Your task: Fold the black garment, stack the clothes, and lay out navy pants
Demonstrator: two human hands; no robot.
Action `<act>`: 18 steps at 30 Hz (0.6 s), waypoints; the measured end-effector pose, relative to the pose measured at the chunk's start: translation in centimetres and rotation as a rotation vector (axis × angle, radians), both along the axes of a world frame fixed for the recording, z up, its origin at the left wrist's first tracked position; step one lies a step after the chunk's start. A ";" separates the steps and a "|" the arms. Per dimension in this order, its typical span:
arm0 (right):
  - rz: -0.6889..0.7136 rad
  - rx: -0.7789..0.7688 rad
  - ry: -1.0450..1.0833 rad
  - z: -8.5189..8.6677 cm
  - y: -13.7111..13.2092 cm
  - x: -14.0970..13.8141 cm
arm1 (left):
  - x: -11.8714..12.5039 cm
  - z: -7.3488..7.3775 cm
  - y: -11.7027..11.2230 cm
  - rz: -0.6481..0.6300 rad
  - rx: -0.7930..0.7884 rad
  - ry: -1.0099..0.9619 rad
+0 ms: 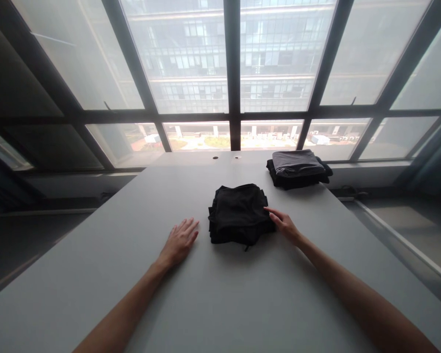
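1. Left hand (179,242): lying open, palm down, fingers stretching forward and slightly apart; holding nothing. Appearing to be resting flat on the white table (206,304).
2. Left fingertips: pointing at the near-left side of the black folded stack (240,211), sitting just beside it, not touching. A narrow strip of tabletop is showing between.
3. Right hand (283,226): loosely open, fingers reaching out, the foremost ones touching the stack's right edge. Not closing around any cloth as far as visible; thumb and underside are hiding, cannot tell their exact placement.
4. Black folded stack: lying between the two hands, a bit ahead of the left one, directly left of the right one. Several layers are showing at the sides, edges uneven; a small dark strip (246,248) is poking out at the near edge.
5. Second stack (299,164): lying beyond the right hand, farther away and slightly right, well apart from both hands. A grey piece is topping darker ones.
6. Two round holes (237,157): sitting far ahead of both hands near the table's far end.
7. Windows (272,59): standing beyond everything, facing the hands.
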State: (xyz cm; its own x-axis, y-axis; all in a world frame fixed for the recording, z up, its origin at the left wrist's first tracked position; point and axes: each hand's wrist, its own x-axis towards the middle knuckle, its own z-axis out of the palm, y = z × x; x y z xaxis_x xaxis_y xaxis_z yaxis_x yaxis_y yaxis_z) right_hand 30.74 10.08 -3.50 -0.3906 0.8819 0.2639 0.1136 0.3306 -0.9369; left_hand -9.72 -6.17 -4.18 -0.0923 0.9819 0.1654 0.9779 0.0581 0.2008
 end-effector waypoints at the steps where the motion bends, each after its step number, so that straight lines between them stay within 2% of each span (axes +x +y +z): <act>1: -0.049 -0.073 0.103 -0.2 0.4 0.1 | 0.1 0.1 0.1 0.015 0.046 -0.028; 3: -0.199 -0.185 0.260 -0.6 1.2 0.3 | 0.8 0.9 0.2 0.038 0.170 -0.076; 5: -0.316 -0.219 0.324 -1.0 1.8 0.5 | 2.5 2.2 0.3 0.025 0.290 -0.105; 7: -0.345 -0.216 0.325 -1.2 2.1 0.6 | 5.3 4.1 0.7 -0.033 0.361 -0.119; 10: -0.337 -0.220 0.320 -1.4 2.1 0.5 | 11.1 7.1 2.5 -0.152 0.389 -0.125; 12: -0.326 -0.219 0.319 -1.3 2.0 0.5 | 15.5 8.6 4.8 -0.229 0.359 -0.128; 14: -0.323 -0.218 0.332 -1.3 2.0 0.6 | 19.7 9.5 7.8 -0.259 0.283 -0.132; 16: -0.328 -0.219 0.357 -1.4 2.1 0.8 | 23.4 9.5 11.0 -0.212 0.151 -0.147; 18: -0.338 -0.221 0.383 -1.5 2.3 1.2 | 26.0 8.6 13.7 -0.088 -0.021 -0.182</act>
